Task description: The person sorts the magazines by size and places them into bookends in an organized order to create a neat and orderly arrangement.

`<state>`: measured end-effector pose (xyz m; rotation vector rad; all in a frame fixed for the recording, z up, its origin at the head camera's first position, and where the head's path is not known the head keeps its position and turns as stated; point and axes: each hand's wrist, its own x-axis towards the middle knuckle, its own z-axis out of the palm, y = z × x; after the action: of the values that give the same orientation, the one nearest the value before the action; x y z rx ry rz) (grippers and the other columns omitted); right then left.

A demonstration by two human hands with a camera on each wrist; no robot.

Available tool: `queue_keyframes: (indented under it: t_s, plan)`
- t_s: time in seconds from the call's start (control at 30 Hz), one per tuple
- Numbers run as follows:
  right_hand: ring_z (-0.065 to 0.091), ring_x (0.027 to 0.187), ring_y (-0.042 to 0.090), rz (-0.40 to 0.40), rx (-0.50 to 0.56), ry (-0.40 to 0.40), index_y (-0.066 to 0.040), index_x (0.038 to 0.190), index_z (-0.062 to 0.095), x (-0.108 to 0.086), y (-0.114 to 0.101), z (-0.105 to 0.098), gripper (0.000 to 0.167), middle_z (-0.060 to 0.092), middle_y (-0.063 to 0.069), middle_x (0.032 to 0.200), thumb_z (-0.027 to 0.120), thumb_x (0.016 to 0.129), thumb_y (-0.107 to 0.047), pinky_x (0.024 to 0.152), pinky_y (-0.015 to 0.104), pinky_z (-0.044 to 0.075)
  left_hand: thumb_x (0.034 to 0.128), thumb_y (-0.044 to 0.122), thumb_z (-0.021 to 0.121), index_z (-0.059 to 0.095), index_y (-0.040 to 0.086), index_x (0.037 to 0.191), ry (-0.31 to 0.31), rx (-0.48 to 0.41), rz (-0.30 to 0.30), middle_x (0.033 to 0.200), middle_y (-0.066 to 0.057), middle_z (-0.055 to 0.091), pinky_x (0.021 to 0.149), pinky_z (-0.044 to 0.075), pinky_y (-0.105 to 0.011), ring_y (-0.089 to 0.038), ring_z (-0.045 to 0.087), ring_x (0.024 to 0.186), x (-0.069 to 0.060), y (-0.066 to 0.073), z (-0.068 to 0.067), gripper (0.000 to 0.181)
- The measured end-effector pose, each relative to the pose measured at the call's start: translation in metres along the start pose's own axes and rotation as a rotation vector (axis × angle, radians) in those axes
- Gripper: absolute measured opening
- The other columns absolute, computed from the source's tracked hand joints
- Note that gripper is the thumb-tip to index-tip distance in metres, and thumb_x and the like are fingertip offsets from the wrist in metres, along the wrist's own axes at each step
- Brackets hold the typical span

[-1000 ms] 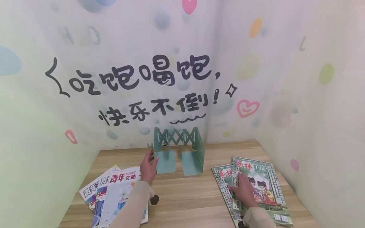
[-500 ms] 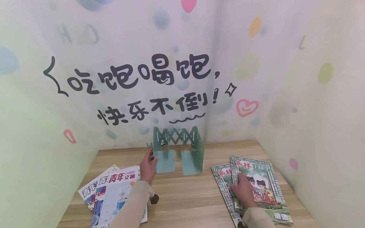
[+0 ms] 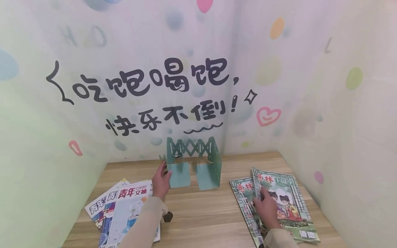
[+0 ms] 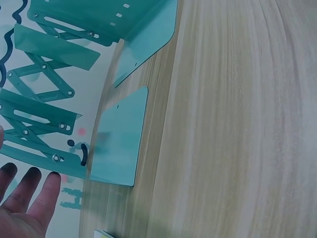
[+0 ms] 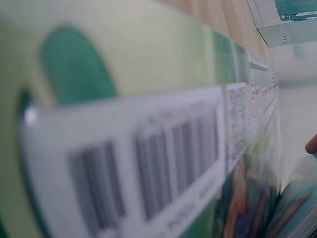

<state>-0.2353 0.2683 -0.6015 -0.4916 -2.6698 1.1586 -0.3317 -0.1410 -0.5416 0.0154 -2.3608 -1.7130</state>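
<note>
And here's the right hand (image 3: 267, 208), over by the right edge of the desk (image 3: 201, 213), and it has hold of the upper magazine (image 3: 289, 210)! Fingers spread across the illustrated cover, thumb in at the left border, and that side of the magazine is tipped up off the lower magazine (image 3: 243, 197). The greater part of the cover lies out to the right of the hand, its lower right corner close to the desk's right edge. The lower magazine pokes out to the left, just beside the thumb, flat on the wood.

Across to the left hand (image 3: 161, 182): fingers extended, nothing clenched, right up at the left panel of the green bookend (image 3: 207, 177). From the left wrist, the fingertips (image 4: 47, 193) sit along the outer side of that panel; whether they press on it, I cannot tell. The bookend stands upright near the middle of the desk's back edge, its two base plates apart, well clear of the right hand.

Down by the desk's left edge, white-covered magazines (image 3: 128, 210) lie fanned out, partly under the line of the left sleeve (image 3: 145, 220). And the right wrist view? Mostly a blurred barcode label (image 5: 168, 153), very close up.
</note>
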Motion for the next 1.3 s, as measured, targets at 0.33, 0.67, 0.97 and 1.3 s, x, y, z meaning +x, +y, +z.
queue_keyframes:
  t_s: [0.33, 0.67, 0.97, 1.3]
  plan:
    - [0.054, 0.075, 0.026, -0.038, -0.067, -0.011, 0.011, 0.138, 0.043, -0.001, -0.011, -0.002, 0.05, 0.06, 0.03, 0.114, 0.05, 0.092, -0.009, 0.054, 0.033, 0.043, 0.0993, 0.016, 0.056, 0.036, 0.01, 0.15, 0.01, 0.01, 0.021, 0.146, -0.016, 0.045, 0.097, 0.049, -0.047, -0.035, 0.052, 0.123, -0.002, -0.001, 0.0, 0.055]
    - [0.044, 0.058, 0.023, -0.102, -0.051, 0.092, 0.007, 0.142, 0.042, -0.004, -0.004, -0.005, 0.049, 0.06, 0.025, 0.091, 0.041, 0.095, -0.006, 0.051, 0.034, 0.038, 0.0994, 0.017, 0.057, 0.038, 0.011, 0.149, 0.012, 0.009, 0.025, 0.145, -0.015, 0.046, 0.097, 0.049, -0.045, -0.034, 0.054, 0.122, -0.001, -0.003, 0.002, 0.053]
    - [0.049, 0.062, 0.023, -0.172, -0.022, 0.159, 0.002, 0.136, 0.053, -0.01, -0.005, -0.003, 0.048, 0.063, 0.024, 0.101, 0.048, 0.088, 0.0, 0.052, 0.033, 0.041, 0.0993, 0.015, 0.057, 0.038, 0.009, 0.149, 0.012, 0.004, 0.028, 0.145, -0.017, 0.046, 0.097, 0.048, -0.047, -0.035, 0.054, 0.122, 0.0, -0.004, 0.002, 0.053]
    - [0.062, 0.096, 0.033, -0.37, 0.037, 0.33, -0.005, 0.128, 0.062, -0.016, 0.002, 0.008, 0.045, 0.062, 0.02, 0.125, 0.054, 0.085, 0.006, 0.072, 0.05, 0.051, 0.099, 0.018, 0.057, 0.039, 0.012, 0.149, 0.017, 0.007, 0.014, 0.145, -0.015, 0.046, 0.096, 0.049, -0.046, -0.034, 0.054, 0.122, -0.001, -0.006, 0.0, 0.053]
